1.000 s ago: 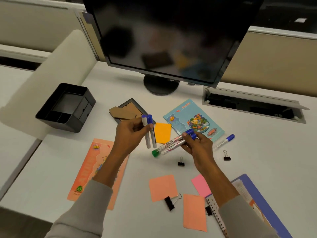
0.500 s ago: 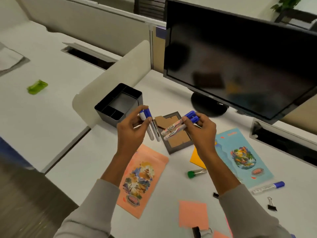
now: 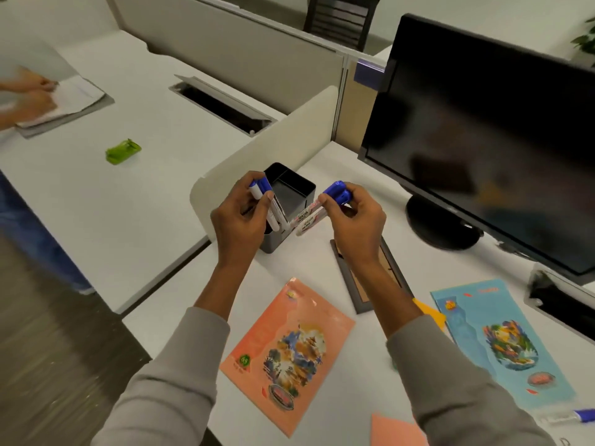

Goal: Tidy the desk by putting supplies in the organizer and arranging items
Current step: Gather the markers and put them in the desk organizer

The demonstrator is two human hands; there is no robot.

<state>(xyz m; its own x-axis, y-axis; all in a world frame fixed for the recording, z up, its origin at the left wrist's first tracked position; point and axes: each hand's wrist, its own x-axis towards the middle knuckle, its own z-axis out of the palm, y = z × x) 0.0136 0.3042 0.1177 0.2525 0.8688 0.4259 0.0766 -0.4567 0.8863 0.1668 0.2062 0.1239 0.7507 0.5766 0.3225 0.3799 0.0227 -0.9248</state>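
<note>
A black desk organizer (image 3: pixel 294 188) stands beside the low cream divider, behind my two hands. My left hand (image 3: pixel 240 220) grips two blue-capped white markers (image 3: pixel 273 210), their lower ends just in front of the organizer's near wall. My right hand (image 3: pixel 355 220) pinches two more blue-capped markers (image 3: pixel 309 217) by their caps, tips pointing left toward the organizer. An orange booklet (image 3: pixel 289 355) lies on the desk between my forearms. A picture frame (image 3: pixel 383 278) lies face down, partly under my right wrist.
A black monitor (image 3: pixel 483 133) on a round stand fills the right. A blue booklet (image 3: pixel 502 342), an orange note (image 3: pixel 429 312), a pink note (image 3: pixel 396 431) and a loose marker (image 3: pixel 576 416) lie at right. On the neighbouring desk another person's hands (image 3: pixel 29 98) handle papers near a green object (image 3: pixel 123 151).
Both hands carried their markers up to the organizer, which now sits directly behind them. The view swung left; a green-capped marker and binder clips left the frame.
</note>
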